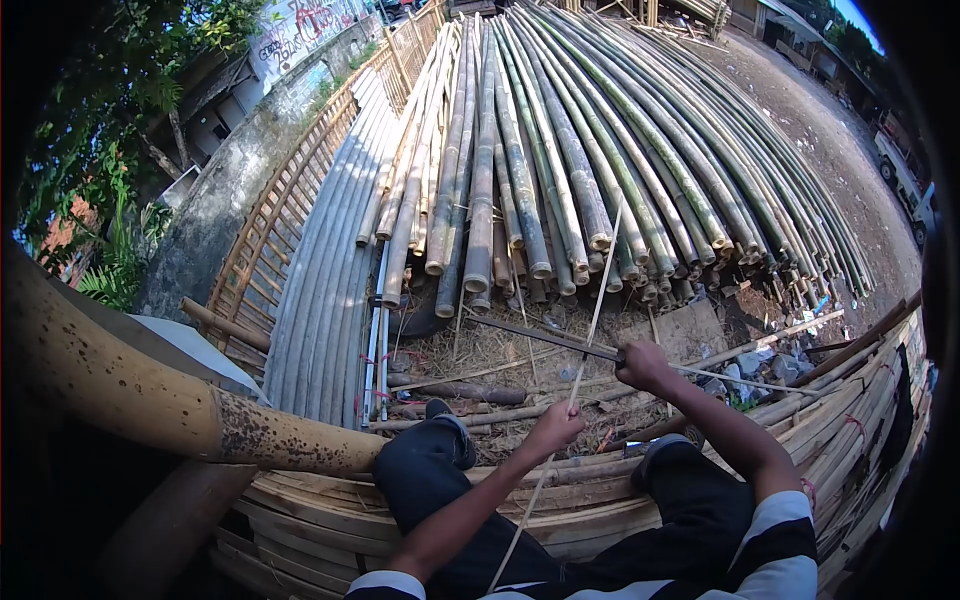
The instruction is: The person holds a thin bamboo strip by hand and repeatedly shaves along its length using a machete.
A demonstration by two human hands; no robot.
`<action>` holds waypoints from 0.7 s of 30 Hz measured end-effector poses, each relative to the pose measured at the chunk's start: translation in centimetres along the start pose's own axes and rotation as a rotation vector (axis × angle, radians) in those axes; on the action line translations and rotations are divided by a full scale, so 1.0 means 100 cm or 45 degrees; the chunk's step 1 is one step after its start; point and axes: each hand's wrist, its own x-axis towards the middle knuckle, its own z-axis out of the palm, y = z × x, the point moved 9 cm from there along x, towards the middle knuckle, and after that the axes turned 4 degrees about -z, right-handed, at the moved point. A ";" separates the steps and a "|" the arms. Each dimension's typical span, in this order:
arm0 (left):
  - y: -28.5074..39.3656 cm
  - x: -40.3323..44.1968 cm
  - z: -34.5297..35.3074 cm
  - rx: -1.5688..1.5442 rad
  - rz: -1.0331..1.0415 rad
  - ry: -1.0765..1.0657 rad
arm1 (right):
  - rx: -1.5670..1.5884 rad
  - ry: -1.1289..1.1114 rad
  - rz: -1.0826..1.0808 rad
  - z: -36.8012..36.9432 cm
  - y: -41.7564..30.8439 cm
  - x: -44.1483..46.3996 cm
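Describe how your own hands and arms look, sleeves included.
The left hand and right hand wear no gloves. Left forearm and right forearm are uncovered, with no watch visible. The left sleeve and right sleeve are short, in black and white stripes.

Black-and-white striped shirt; green-streaked bamboo poles; dark-speckled yellow bamboo.

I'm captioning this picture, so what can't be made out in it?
All in the head view:
Most of the handle of the blade: hidden by the right hand.
Lower end of the strip: lost at the bottom edge.
Whether the blade cuts in: too small.
Wall lettering: partly too small.
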 end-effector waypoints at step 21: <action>-0.005 0.004 0.012 -0.193 -0.158 -0.189 | -0.178 -0.037 0.034 -0.006 0.022 -0.001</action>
